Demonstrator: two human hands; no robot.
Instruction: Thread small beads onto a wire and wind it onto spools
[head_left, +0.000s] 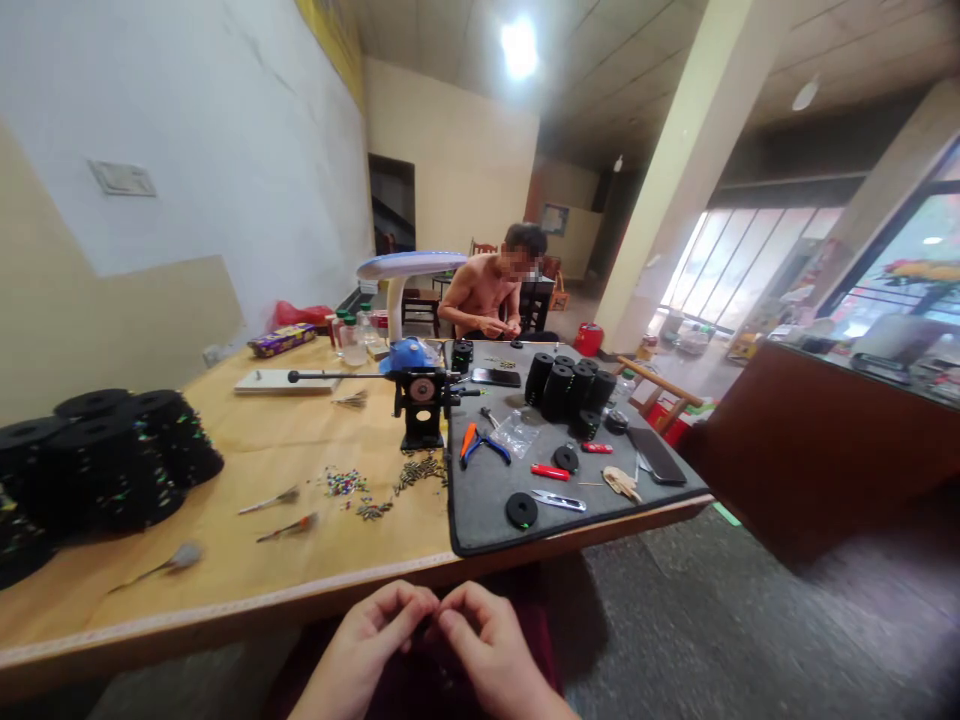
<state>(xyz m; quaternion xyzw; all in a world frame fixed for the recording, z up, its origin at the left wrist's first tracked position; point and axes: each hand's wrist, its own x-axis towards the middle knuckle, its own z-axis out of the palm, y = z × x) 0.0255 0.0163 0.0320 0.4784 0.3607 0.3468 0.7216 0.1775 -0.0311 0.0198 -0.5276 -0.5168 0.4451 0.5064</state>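
Observation:
My left hand (367, 640) and my right hand (487, 650) meet below the front edge of the wooden table (225, 590), their fingertips pinched together. Anything small between them is too hidden to make out. A dark red cloth, perhaps my lap, lies beneath them. The nearest items are a grey work mat (487, 520) with blue-and-orange pliers (480, 445), and loose coloured beads (346, 483) on the bare wood. Several feather-like tufts (289, 525) lie close by. Neither hand touches the table.
A small black clamp-mounted crank device (420, 400) stands at the mat's edge, with black spools (562, 385) behind it. Bead-studded black rolls (97, 470) fill the left. A seated person (480, 300) works with both hands across the table. A pillar (690, 170) and a brown counter (810, 450) stand right.

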